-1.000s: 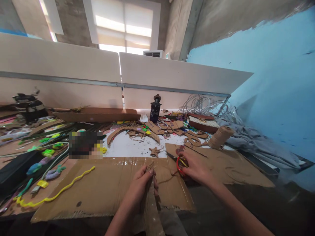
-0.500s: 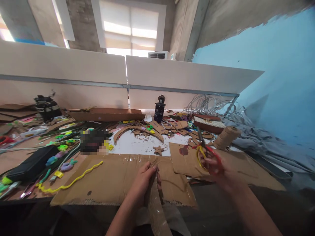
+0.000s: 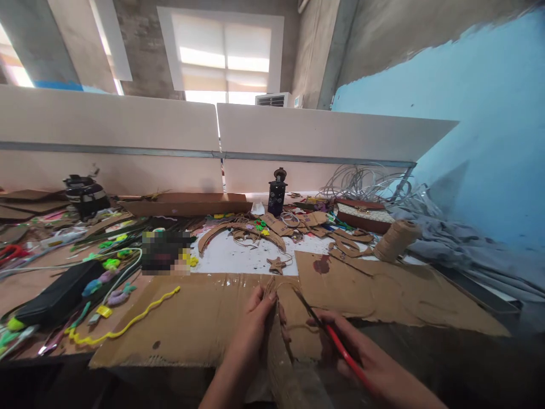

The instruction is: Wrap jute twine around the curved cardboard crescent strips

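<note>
My left hand [image 3: 253, 329] grips an upright strip of cardboard [image 3: 281, 363] wrapped with jute twine, its frayed top near my fingertips. My right hand [image 3: 361, 363] holds red-handled scissors [image 3: 327, 332], the dark blades pointing up and left toward the twine at the strip's top. Both hands hover over a flat sheet of brown cardboard [image 3: 191, 318] at the table's near edge.
A spool of jute twine [image 3: 397, 240] lies at the right on another cardboard sheet [image 3: 383, 289]. A yellow pipe cleaner [image 3: 128, 321], a black case [image 3: 55, 295], cardboard cutouts [image 3: 242, 233], a dark bottle [image 3: 276, 199] and tangled white cables [image 3: 366, 182] crowd the table. White partitions stand behind.
My right hand picked the scissors up from the cardboard at right, lifted them, then brought them down and left to the strip held in my left hand.
</note>
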Demonstrator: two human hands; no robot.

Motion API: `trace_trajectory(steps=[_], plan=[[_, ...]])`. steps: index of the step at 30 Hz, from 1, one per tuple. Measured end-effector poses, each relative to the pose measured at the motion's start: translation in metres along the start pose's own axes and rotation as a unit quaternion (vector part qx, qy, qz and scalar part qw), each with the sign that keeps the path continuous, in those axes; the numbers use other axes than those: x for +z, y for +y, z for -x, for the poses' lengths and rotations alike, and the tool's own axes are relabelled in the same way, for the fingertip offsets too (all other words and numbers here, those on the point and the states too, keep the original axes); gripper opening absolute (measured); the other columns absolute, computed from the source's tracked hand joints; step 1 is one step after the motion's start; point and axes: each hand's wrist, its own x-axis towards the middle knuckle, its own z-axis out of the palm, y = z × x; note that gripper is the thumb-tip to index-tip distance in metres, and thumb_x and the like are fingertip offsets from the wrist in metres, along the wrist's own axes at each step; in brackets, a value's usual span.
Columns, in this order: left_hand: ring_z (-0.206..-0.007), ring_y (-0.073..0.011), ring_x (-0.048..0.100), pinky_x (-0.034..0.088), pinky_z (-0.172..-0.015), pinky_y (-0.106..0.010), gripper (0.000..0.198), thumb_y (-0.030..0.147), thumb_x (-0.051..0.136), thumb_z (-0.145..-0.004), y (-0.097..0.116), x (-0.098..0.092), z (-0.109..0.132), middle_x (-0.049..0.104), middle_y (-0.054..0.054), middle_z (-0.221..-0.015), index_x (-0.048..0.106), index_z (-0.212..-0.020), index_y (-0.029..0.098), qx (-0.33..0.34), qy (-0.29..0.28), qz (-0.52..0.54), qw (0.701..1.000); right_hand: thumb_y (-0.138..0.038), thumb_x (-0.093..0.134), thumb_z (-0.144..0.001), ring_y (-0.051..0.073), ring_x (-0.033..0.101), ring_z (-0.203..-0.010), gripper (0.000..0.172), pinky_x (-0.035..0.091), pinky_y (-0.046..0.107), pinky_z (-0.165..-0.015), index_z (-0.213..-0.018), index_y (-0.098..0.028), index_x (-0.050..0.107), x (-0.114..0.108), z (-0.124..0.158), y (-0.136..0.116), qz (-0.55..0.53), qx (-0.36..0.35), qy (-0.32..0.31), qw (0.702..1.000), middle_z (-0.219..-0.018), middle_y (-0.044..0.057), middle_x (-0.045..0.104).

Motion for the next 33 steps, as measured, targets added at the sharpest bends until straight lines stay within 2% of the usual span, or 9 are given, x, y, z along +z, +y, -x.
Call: trace_trajectory(steps=[3,8,13,15,20,24,29,33], plan=[[-0.054,-0.0146,0.065,0.051,-0.056,-0.023,0.021,0.034,0.069,-0.086,0.003,0.005,0.009,0.072,-0.001,-0.079,0.064,-0.103,0.023,0.006,0.022,0.019,1.000,-0.051,0.071,-0.084,0.033,0.058,-0.124,0.060,0.049,0.041,-0.103,-0.136,-0.023,0.059,0.012,-0.003,-0.010,0.096,-0.024,0.007,0.995,-0.136,0.013,0.061],[-0.086,-0.0226,0.075,0.056,-0.071,-0.026,0.041,0.033,0.069,-0.087,0.004,0.015,0.016,0.077,-0.009,-0.108,0.065,-0.127,0.023,-0.025,0.075,0.055,0.995,-0.035,0.059,-0.093,0.028,0.065,-0.117,0.039,0.055,0.036,-0.095,-0.130,-0.021,0.060,0.019,-0.011,-0.009,0.188,-0.073,0.054,0.978,-0.129,0.013,0.066],[-0.110,-0.0289,0.071,0.057,-0.086,-0.031,0.061,0.027,0.073,-0.084,-0.002,0.022,0.015,0.072,-0.014,-0.124,0.054,-0.141,0.018,-0.015,0.043,0.131,0.990,-0.026,0.052,-0.095,0.024,0.067,-0.113,0.037,0.055,0.031,-0.093,-0.132,-0.022,0.057,0.024,-0.013,0.002,0.222,-0.113,0.073,0.966,-0.128,0.011,0.067],[-0.112,-0.0303,0.070,0.057,-0.088,-0.033,0.064,0.027,0.073,-0.084,-0.005,0.023,0.015,0.073,-0.015,-0.122,0.051,-0.143,0.017,-0.015,0.039,0.150,0.988,-0.026,0.053,-0.095,0.024,0.067,-0.113,0.038,0.056,0.031,-0.092,-0.133,-0.022,0.056,0.025,-0.012,0.005,0.232,-0.117,0.079,0.962,-0.128,0.011,0.068],[-0.109,-0.0315,0.071,0.056,-0.088,-0.034,0.051,0.027,0.076,-0.080,-0.008,0.026,0.017,0.076,-0.014,-0.113,0.061,-0.128,0.017,0.009,0.023,0.168,0.985,-0.023,0.053,-0.094,0.022,0.067,-0.114,0.039,0.055,0.030,-0.094,-0.132,-0.023,0.058,0.024,-0.010,0.005,0.240,-0.124,0.084,0.959,-0.126,0.010,0.069],[-0.107,-0.0318,0.072,0.057,-0.087,-0.033,0.051,0.027,0.082,-0.074,-0.009,0.027,0.015,0.077,-0.012,-0.111,0.064,-0.122,0.019,0.018,0.000,0.185,0.983,-0.023,0.053,-0.094,0.021,0.070,-0.107,0.038,0.057,0.028,-0.090,-0.131,-0.023,0.060,0.024,-0.011,0.001,0.240,-0.121,0.092,0.959,-0.120,0.008,0.071],[-0.111,-0.0318,0.070,0.057,-0.087,-0.033,0.059,0.029,0.083,-0.073,-0.013,0.025,0.013,0.077,-0.013,-0.113,0.062,-0.127,0.019,0.012,0.013,0.182,0.983,-0.022,0.053,-0.093,0.020,0.071,-0.105,0.039,0.057,0.027,-0.088,-0.130,-0.024,0.060,0.024,-0.010,-0.001,0.258,-0.137,0.108,0.950,-0.119,0.008,0.072],[-0.109,-0.0323,0.071,0.056,-0.088,-0.034,0.053,0.027,0.080,-0.076,-0.013,0.023,0.013,0.077,-0.014,-0.111,0.063,-0.125,0.018,0.003,0.024,0.173,0.985,-0.019,0.054,-0.090,0.020,0.072,-0.104,0.041,0.058,0.025,-0.087,-0.130,-0.024,0.060,0.023,-0.010,0.001,0.278,-0.156,0.123,0.940,-0.118,0.008,0.073]])
